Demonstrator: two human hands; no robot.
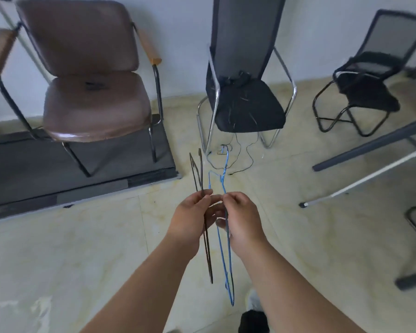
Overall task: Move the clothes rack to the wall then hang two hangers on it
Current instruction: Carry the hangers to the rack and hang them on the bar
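Observation:
Two thin wire hangers hang edge-on in front of me over the tiled floor. My left hand is shut on the dark hanger, pinching it near its middle. My right hand is shut on the blue hanger, whose hook points away from me toward the black chair. Both hands are close together, fingers almost touching. A white pole and a grey pole slant in from the right; they may belong to the clothes rack, though I cannot tell.
A brown padded armchair stands on a dark mat at the left by the wall. A black chrome-framed chair is ahead, with thin cables on the floor beneath. Another black mesh chair is at the right.

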